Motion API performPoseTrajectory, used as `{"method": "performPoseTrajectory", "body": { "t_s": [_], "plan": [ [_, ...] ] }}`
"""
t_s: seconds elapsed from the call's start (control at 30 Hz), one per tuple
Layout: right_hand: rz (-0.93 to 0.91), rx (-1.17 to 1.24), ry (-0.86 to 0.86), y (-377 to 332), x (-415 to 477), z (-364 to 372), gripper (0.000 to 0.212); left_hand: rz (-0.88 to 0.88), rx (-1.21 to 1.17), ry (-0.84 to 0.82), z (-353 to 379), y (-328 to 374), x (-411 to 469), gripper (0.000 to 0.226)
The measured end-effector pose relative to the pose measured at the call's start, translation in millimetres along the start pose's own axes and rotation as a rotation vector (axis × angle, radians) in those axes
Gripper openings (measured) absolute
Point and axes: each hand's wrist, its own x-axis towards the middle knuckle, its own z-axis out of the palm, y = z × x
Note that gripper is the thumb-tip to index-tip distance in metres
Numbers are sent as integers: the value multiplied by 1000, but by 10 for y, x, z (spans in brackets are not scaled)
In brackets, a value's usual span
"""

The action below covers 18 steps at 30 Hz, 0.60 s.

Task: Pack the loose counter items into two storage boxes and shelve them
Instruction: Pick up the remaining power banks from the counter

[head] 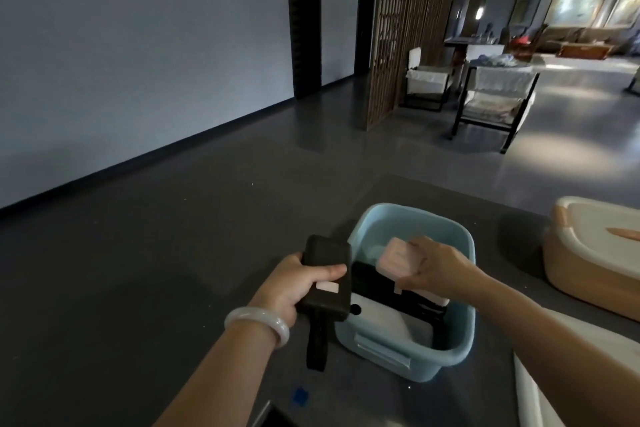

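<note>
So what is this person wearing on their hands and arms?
No sleeves or gloves are in view. The left hand has a smooth, milky white bangle round its wrist. The right hand shows no ring, watch or bracelet.

A large, dim lounge or reception hall, more showroom than home: a polished grey floor [381,156] runs past a tall wooden lattice screen [405,28] to black-framed armchairs [491,97], a sofa [571,38] and large paintings [581,0] on the far wall. Two dark doorways [304,28] break a long bare wall [138,45]. A dark counter [138,270] fills the foreground.
</note>
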Motion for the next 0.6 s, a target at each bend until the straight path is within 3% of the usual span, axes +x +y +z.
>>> {"method": "performPoseTrajectory", "body": {
  "t_s": [0.37, 0.6],
  "plan": [
    [-112, -93, -46, 219, 825, 10, 82, -80, 21, 2, 337, 59, 384, 45],
    [-14, 38, -108, 242, 1096, 256, 90, -94, -35, -74, 236, 30, 485, 53]
  ]
}}
